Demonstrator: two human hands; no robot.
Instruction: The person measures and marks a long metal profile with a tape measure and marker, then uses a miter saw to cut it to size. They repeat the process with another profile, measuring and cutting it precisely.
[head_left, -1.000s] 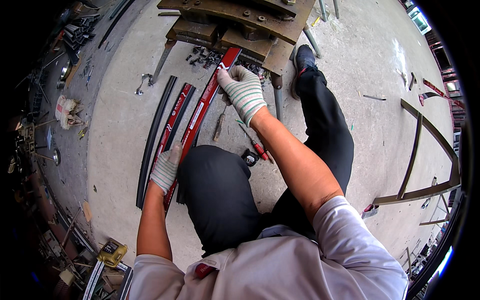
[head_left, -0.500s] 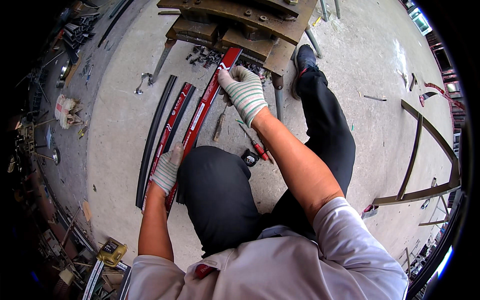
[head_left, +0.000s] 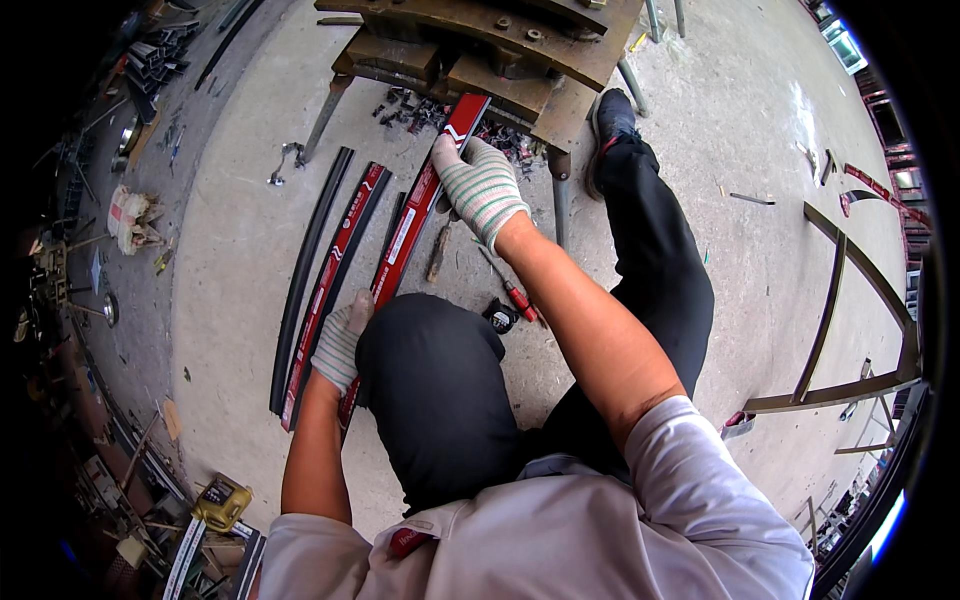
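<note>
A long strip [head_left: 410,220] with a red printed face, its sides dark, slants from beside my left knee toward the bench. My right hand [head_left: 480,190], in a striped knit glove, grips it near its far end, thumb on top. Lower down, my gloved left hand [head_left: 338,345] closes on the same strip beside the knee; its fingers are partly hidden. To the left lie another red-faced strip [head_left: 345,240] and a plain black strip [head_left: 310,270]. Under the held one, the end of a further dark strip shows.
A heavy rusty metal bench [head_left: 500,75] stands ahead, dark scraps [head_left: 410,110] beneath it. On the floor are a tape measure [head_left: 500,316], a red-handled screwdriver [head_left: 518,298] and a worn wooden handle [head_left: 438,252]. At right lies a curved metal frame [head_left: 830,310]; a yellow tape measure [head_left: 223,502] sits lower left.
Both hands have shifted the held strip slightly to the right, away from the other red-faced strip. A dark strip end has come into view in the widened gap.
</note>
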